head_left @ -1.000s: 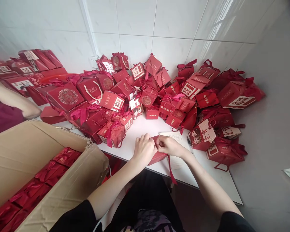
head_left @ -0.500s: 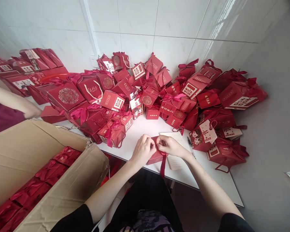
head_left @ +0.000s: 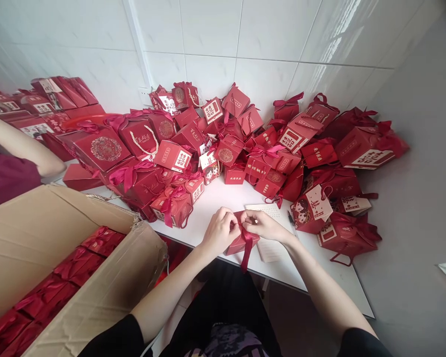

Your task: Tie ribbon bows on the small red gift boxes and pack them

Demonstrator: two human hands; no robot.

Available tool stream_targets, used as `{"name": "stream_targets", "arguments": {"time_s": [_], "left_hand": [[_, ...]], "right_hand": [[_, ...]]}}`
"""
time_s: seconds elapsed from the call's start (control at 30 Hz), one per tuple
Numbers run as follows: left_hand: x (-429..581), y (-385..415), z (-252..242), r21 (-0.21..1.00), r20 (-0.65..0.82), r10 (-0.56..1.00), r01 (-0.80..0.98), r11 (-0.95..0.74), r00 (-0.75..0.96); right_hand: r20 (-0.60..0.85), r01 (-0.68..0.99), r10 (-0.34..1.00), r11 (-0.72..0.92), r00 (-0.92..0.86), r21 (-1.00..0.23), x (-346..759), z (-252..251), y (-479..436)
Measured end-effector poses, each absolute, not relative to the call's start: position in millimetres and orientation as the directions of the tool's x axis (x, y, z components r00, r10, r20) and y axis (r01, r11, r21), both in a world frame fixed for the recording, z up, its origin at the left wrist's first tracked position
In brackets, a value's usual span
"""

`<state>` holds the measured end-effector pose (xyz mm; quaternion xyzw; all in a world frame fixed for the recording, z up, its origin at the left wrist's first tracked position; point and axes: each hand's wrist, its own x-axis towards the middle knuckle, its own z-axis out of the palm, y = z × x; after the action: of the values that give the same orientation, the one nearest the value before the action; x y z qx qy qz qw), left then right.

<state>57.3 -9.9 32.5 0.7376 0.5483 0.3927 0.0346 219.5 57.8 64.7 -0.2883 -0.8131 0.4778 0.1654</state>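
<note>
Box, red, one: middle of white table, near edge. Ribbon, dark red: over box, one end hanging nearward. Left hand, right hand: fingers curled, tips pinched together on ribbon at box top. Notebook: right of box. Pen: farther right. Carton, holding red boxes: near left.
</note>
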Motion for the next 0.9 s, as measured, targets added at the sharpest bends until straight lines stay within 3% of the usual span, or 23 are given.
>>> {"name": "stream_targets", "arguments": {"time_s": [0.23, 0.47, 0.7, 0.9], "left_hand": [[51.6, -7.6, 43.1, 0.406, 0.403, 0.885, 0.822, -0.400, 0.232], [52.3, -12.4, 36.1, 0.472, 0.493, 0.861, 0.791, -0.389, 0.129], [51.6, -14.5, 33.7, 0.492, 0.491, 0.867, 0.793, -0.359, 0.087], [52.2, -12.2, 40.7, 0.487, 0.419, 0.901, 0.809, -0.329, 0.114]], "right_hand": [[0.002, 0.274, 0.639, 0.333, -0.769, -0.902, 220.9, 62.9, 57.9], [0.043, 0.386, 0.664, 0.486, -0.747, -0.784, 219.1, 66.2, 49.4], [-0.018, 0.244, 0.610, 0.289, -0.792, -0.926, 221.8, 65.4, 57.3], [0.002, 0.286, 0.643, 0.343, -0.766, -0.895, 218.4, 64.1, 51.3]]}}
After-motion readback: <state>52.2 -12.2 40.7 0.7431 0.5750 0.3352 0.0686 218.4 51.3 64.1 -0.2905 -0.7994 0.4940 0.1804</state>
